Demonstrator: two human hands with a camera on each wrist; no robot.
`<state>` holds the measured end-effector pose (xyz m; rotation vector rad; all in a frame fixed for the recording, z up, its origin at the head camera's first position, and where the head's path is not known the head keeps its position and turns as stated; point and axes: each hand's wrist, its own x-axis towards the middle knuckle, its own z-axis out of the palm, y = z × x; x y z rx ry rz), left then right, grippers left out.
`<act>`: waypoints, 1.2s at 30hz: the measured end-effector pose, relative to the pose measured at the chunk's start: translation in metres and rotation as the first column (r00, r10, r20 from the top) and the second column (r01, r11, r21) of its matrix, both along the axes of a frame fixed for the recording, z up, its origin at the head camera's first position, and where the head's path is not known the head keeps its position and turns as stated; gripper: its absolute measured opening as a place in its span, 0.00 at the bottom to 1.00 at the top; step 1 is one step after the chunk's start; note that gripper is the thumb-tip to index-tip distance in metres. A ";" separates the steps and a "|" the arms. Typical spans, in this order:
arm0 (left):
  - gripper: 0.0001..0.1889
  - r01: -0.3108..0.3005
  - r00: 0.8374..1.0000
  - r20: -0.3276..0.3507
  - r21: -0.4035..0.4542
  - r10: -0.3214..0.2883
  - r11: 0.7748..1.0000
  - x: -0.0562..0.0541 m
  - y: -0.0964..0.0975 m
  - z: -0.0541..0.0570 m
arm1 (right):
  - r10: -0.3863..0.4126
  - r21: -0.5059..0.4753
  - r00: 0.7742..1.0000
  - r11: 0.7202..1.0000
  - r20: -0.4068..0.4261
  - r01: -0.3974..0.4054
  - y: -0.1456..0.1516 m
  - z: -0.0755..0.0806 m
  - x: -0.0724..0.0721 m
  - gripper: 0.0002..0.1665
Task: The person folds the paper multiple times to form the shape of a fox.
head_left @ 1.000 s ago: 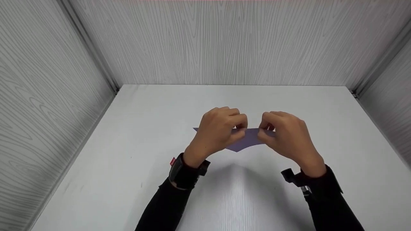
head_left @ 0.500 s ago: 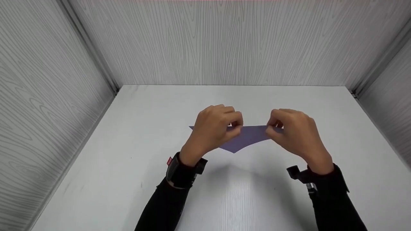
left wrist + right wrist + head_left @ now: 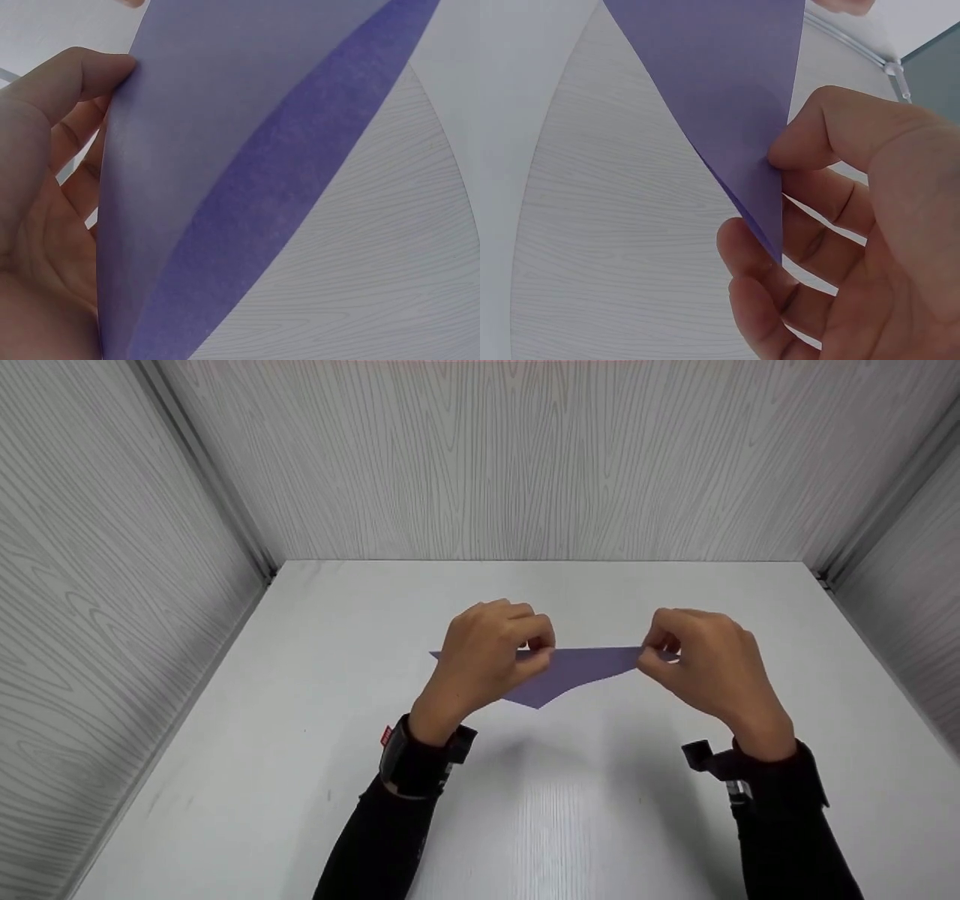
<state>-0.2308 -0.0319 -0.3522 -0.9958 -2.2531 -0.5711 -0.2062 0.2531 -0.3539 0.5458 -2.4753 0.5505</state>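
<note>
Right, head view first: purple paper [image 3: 592,661] sits just right of frame centre, seemingly held up off the white tabletop [image 3: 247,735]. Long axis runs left to right, top edge near level, one corner pointing to the bottom of the frame. Left hand [image 3: 484,656] is clamped on that top edge around its middle; right hand [image 3: 709,660] is clamped near the right tip. My read: the relation that counts is both grips sharing one long edge, left hand nearer the bottom corner (its far tip pokes out at the left).

Left wrist: paper fills centre to top, its edge upright at left. Thumb presses on that edge upper left; fingertips behind are hidden, so can't tell their exact contact. A darker inner layer shows down the right side, so the two free edges look apart.

Right wrist: paper narrows to a tip at lower centre, layers slightly parted there. Thumb pinches the right-hand edge just above the tip; other fingers curl around behind, spread a bit.
</note>
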 end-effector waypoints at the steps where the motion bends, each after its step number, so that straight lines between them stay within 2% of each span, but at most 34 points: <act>1: 0.09 0.004 1.000 0.003 0.001 -0.004 1.000 0.000 0.000 0.000 | 0.001 0.001 1.000 1.000 0.002 -0.001 0.001 0.000 0.000 0.12; 8: 0.09 -0.007 1.000 -0.007 0.012 0.007 1.000 -0.001 -0.002 0.002 | -0.029 0.002 0.999 1.000 -0.020 0.029 0.011 0.003 -0.003 0.11; 16: 0.08 -0.009 1.000 -0.002 0.008 0.009 1.000 -0.002 -0.005 0.002 | -0.043 -0.007 0.999 0.999 0.020 0.043 0.019 0.004 -0.003 0.11; 23: 0.09 -0.049 0.999 -0.013 0.032 0.049 0.998 -0.002 -0.012 0.004 | -0.129 -0.029 0.991 0.991 0.047 0.130 0.036 0.009 -0.004 0.09; 27: 0.09 -0.065 0.998 0.004 0.044 0.064 0.997 -0.002 -0.015 0.005 | -0.154 -0.047 0.987 0.987 0.044 0.156 0.044 0.012 -0.004 0.08; 32: 0.09 -0.049 0.999 0.024 0.037 0.048 0.998 -0.001 -0.012 0.005 | -0.064 -0.073 0.995 0.996 -0.074 0.059 0.036 0.012 -0.004 0.08; 36: 0.09 -0.043 0.999 0.018 0.036 0.042 0.998 -0.001 -0.006 0.003 | 0.060 -0.099 0.981 0.992 -0.182 -0.080 0.016 0.011 -0.003 0.05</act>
